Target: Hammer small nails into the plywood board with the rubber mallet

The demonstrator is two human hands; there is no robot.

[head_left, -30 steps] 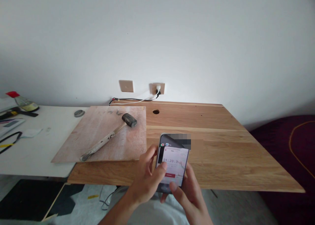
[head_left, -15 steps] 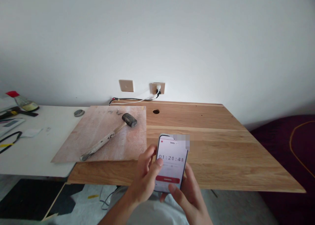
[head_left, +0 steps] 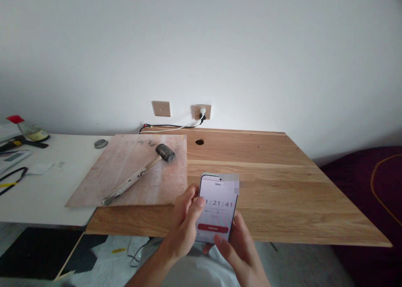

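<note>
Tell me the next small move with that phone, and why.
Probably press the thumb of the right hand onto the red button. The phone, also held by the left hand, shows a timer, and that thumb tip sits just below the button.

Lit phone (head_left: pixel 216 207) tilted upright above the desk edge.
</note>
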